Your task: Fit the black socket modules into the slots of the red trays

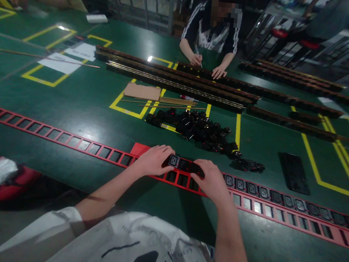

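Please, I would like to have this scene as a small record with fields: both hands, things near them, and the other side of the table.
Left hand: at left end of a short row of black modules
Right hand: at its right end
Nearer the wearer: red slotted strip
Beyond hands: pile of black parts
Opposite side: person holding a pen
Surface: green table

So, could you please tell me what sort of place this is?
Probably an assembly workshop, judging by the long red slotted frame, the pile of black parts and the yellow-marked green workbench.
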Demonstrator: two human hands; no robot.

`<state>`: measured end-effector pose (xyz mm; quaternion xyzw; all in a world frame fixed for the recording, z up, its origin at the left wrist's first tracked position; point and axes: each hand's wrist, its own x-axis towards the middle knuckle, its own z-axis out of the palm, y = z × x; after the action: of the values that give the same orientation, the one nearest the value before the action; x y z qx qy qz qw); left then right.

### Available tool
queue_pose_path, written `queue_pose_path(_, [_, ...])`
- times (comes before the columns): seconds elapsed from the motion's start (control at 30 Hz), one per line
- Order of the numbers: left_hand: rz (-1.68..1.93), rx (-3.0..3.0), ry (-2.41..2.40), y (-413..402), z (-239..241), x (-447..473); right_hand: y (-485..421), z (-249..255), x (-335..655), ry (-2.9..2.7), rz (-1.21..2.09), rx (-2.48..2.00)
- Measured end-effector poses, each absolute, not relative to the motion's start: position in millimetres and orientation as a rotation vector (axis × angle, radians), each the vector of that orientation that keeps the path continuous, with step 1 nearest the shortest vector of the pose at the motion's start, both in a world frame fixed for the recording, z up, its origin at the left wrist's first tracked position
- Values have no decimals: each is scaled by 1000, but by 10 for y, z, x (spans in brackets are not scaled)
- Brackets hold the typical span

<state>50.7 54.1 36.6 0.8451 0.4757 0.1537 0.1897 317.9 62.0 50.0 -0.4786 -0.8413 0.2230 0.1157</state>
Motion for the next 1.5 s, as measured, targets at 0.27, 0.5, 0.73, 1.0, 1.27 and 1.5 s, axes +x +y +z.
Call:
queue_pose_path(0.27, [407,2385,1325,558,327,502,502,542,2885,-2410,621,-1308])
queue_pose_path(0.5, [427,2391,1300,579,263,484,520,418,2655,-2449,616,-1303])
queue_pose_path(0.73, [446,2365,1308,582,272,482,603,455,2631,-2459,645,-1297])
queue_pose_path(1.0, [473,2352,1300,579,311,480,643,499,2618,-2489,642,-1263])
queue_pose_path(1.27, [485,2343,1295,592,288,471,656,505,2587,-2513,659,-1272])
queue_pose_path(1.5, [530,2355,1238,563,322,465,636,454,2599,-2532,655,-1300])
